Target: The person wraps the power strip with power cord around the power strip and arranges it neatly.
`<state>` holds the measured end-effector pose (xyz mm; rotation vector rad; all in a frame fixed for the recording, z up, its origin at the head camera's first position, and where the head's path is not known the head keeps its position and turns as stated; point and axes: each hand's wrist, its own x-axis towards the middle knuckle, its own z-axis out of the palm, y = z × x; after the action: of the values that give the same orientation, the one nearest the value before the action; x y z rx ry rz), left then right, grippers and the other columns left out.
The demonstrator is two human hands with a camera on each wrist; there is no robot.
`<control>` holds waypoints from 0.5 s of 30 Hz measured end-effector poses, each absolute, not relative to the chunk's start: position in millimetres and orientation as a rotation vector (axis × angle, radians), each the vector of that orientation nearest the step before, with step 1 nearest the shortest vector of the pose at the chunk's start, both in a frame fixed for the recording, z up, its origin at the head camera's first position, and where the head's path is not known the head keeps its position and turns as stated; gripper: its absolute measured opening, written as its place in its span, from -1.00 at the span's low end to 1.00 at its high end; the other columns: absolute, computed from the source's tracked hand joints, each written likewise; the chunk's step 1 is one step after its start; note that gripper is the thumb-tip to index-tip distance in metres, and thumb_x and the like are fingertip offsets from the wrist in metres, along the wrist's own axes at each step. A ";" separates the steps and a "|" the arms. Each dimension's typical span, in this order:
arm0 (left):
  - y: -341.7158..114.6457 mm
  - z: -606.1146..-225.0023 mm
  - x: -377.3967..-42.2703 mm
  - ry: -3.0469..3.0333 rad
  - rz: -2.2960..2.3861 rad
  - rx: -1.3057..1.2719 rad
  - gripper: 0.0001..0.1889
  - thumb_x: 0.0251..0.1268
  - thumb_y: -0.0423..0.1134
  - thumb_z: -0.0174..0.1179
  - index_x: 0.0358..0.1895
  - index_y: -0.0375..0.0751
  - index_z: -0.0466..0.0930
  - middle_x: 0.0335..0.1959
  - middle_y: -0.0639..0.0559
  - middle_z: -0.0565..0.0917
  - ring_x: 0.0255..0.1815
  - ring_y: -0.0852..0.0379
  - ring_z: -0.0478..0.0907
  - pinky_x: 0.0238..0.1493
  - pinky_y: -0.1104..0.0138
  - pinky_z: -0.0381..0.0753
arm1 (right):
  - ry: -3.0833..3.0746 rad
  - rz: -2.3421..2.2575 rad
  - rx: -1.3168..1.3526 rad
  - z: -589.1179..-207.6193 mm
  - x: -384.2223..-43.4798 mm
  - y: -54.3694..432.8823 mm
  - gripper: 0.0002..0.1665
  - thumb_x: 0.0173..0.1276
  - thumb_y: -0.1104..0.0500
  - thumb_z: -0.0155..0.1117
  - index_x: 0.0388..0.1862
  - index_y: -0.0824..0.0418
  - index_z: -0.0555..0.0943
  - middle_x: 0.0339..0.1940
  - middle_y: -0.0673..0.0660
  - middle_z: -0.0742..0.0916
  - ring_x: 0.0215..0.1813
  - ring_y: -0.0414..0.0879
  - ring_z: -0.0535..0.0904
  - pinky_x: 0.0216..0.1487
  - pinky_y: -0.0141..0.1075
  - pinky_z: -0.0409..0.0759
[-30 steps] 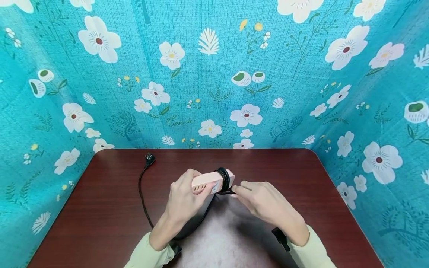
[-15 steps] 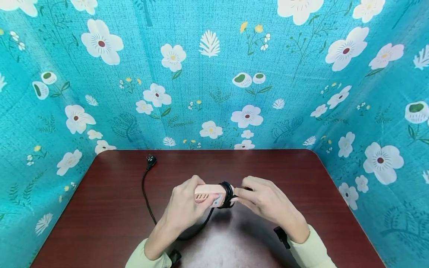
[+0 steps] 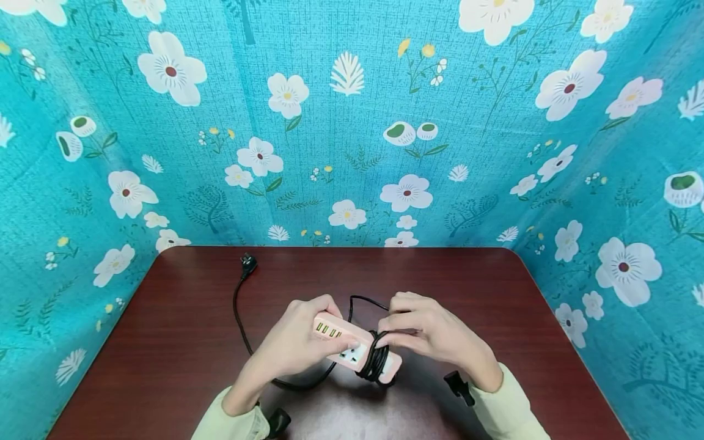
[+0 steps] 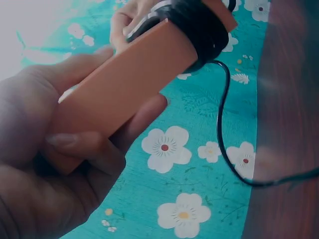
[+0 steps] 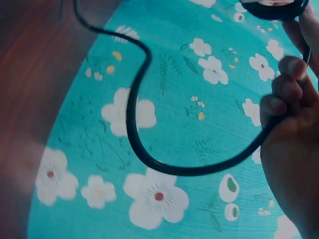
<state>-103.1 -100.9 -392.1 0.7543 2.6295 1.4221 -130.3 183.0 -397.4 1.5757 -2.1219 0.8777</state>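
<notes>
My left hand grips the left end of a pale pink power strip, with the thumb over its socket face. The strip slants down to the right, sockets and a row of slots facing up. A black cord is wound several turns round its right part. Beside those turns, my right hand pinches the cord, fingertips right at the coil. In the right wrist view the loose cord runs out of the curled fingers in a wide bend. The left wrist view shows the strip's plain underside.
A black plug lies at the back left of the dark red table, its cord running forward under the left arm. Behind and at the sides hangs a blue flowered cloth. Black straps with small boxes sit at the wrists.
The strip has turned so its right end dips toward me and its socket face shows more. A bend of cord now shows behind it. The right hand has stayed beside the coil, gripping the cord.
</notes>
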 end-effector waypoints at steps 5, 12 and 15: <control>-104.5 -396.8 -106.5 2.486 1.516 0.805 -0.67 0.13 0.00 0.60 -0.30 0.05 0.58 -0.53 0.18 0.69 -0.62 0.31 0.57 -0.61 0.35 0.60 | -2.139 1.117 1.649 -400.5 -133.3 182.9 -0.82 0.36 0.19 0.51 -0.14 -0.07 0.75 -0.44 -0.15 0.51 -0.32 -0.36 0.33 -0.29 -0.62 0.33; -106.8 -399.7 -109.5 2.363 1.579 0.876 -0.71 0.15 -0.01 0.59 -0.27 0.13 0.60 -0.49 0.19 0.73 -0.55 0.29 0.64 -0.55 0.31 0.67 | -2.127 1.318 1.724 -403.8 -136.2 183.2 -0.72 0.28 0.32 0.53 -0.09 0.02 0.78 -0.41 -0.11 0.61 -0.32 -0.33 0.43 -0.36 -0.50 0.45; -107.5 -399.0 -110.4 2.310 1.592 0.896 -0.73 0.14 -0.05 0.59 -0.25 0.13 0.64 -0.49 0.17 0.73 -0.54 0.27 0.63 -0.55 0.30 0.66 | -2.133 1.414 1.775 -404.0 -137.0 183.1 -0.72 0.29 0.36 0.50 -0.05 0.11 0.79 -0.41 -0.08 0.64 -0.33 -0.32 0.45 -0.39 -0.50 0.47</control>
<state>-110.4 -107.5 -399.0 0.8956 2.3095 1.5916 -137.0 183.1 -404.0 1.7754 -2.1332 1.4135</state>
